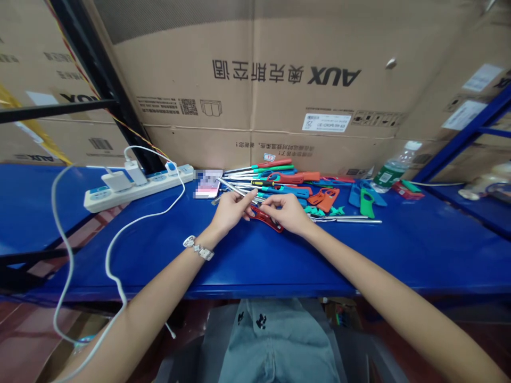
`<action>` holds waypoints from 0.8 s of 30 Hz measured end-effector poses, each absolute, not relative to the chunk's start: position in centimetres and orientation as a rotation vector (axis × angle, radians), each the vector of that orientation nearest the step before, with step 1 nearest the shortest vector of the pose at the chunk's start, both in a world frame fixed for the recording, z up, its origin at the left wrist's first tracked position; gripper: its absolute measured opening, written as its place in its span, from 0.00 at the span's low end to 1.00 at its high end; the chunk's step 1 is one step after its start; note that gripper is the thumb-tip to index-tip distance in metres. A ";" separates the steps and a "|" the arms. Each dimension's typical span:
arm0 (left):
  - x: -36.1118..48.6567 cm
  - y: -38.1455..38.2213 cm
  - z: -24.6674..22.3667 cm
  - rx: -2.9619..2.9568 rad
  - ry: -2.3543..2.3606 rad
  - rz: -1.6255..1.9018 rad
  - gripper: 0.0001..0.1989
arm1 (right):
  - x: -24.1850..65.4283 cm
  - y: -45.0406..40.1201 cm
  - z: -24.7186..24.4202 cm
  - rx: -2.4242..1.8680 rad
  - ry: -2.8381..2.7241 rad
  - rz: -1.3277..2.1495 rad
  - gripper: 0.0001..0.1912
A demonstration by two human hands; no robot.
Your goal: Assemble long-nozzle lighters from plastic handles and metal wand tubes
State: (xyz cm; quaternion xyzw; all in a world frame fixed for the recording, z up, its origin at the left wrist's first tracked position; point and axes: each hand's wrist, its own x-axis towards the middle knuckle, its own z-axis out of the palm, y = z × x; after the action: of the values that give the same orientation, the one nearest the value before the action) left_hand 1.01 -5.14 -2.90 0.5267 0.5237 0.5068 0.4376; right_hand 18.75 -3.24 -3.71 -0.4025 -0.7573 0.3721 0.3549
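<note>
My left hand [231, 210] is closed around a slim silver metal tube [235, 188], which slants up and to the left over the table. My right hand [290, 213] pinches at the tube's near end; the small part between its fingertips is too hidden to make out. Below both hands is a red plastic lighter handle shell [268, 219], partly covered by my fingers. Just beyond lies a pile of long-nosed lighters, including one with a blue handle [293, 190] and one with a red handle [279, 163]. A screwdriver with a yellow and black handle [265, 183] rests among them.
Loose orange shell halves [329, 199], green pieces [367, 205] and metal tubes [359, 218] lie to the right on the blue table [311, 260]. A water bottle [393, 170] stands behind. At left, a white power strip [139, 187] trails a cable [109, 255]. Cardboard [271, 117] backs the table.
</note>
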 end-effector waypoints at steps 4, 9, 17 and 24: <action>1.2 -5.2 -3.1 1.305 1.217 1.251 0.21 | 18.7 -3.3 -3.8 -1.031 -1.990 0.871 0.08; 0.8 -4.9 -3.6 1.335 1.028 1.296 0.16 | 18.8 -4.0 -3.5 -1.034 -2.017 0.741 0.05; -0.3 -3.9 -4.7 1.426 0.892 1.281 0.20 | 19.3 -3.8 -3.6 -0.860 -2.111 0.336 0.04; 0.1 -4.0 -4.4 1.318 0.885 1.380 0.23 | 19.4 -3.5 -3.7 -0.783 -2.151 0.173 0.07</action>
State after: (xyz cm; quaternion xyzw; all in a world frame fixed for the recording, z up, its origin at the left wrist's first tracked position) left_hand 0.07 -4.02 -4.44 0.5442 0.3655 0.5694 0.4960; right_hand 19.38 -3.51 -3.75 -0.3110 -0.8545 0.0687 0.4104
